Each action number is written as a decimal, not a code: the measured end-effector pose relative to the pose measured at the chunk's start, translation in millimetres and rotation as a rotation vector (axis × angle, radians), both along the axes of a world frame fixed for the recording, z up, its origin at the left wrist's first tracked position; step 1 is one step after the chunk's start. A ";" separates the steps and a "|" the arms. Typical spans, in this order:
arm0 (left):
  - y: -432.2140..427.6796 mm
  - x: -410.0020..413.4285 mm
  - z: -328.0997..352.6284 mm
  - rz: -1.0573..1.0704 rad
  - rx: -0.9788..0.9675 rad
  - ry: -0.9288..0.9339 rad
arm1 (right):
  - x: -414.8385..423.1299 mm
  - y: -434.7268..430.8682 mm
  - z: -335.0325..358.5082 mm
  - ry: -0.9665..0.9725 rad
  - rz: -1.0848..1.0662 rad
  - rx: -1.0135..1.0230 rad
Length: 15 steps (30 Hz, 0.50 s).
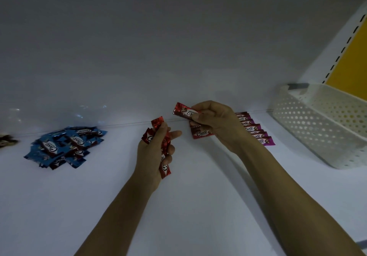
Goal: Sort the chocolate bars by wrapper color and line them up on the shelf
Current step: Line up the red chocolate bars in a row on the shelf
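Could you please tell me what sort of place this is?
Probably a shop display shelf: a white shelf with a slotted upright at its right end, a white perforated basket, and wrapped chocolate bars grouped by colour, a blue pile and a pink row.

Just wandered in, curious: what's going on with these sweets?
A person is sorting chocolate bars on a white shelf. The left hand grips several red bars; the right hand pinches a single red bar. Pink bars lie lined up beside the right hand, and blue bars sit heaped at the left.
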<state>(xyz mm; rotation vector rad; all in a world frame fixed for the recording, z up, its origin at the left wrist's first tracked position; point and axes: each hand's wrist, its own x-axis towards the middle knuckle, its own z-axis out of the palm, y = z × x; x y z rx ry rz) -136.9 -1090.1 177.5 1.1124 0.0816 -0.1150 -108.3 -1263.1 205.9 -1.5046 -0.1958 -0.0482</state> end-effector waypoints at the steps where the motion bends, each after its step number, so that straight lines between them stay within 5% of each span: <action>1: 0.2 0.2 0.0 0.002 -0.002 0.004 | -0.2 0.5 0.1 -0.003 0.005 -0.021; 6: 0.6 0.9 -0.2 -0.002 -0.018 0.012 | 3.1 -10.3 -0.4 0.036 -0.051 -0.161; 10: 0.0 1.9 -1.3 0.006 -0.008 0.001 | 6.2 -35.3 -3.6 0.077 -0.190 -0.505; 15: -1.8 2.3 -2.7 -0.013 0.026 -0.020 | 4.6 -40.2 1.9 0.056 -0.204 -0.403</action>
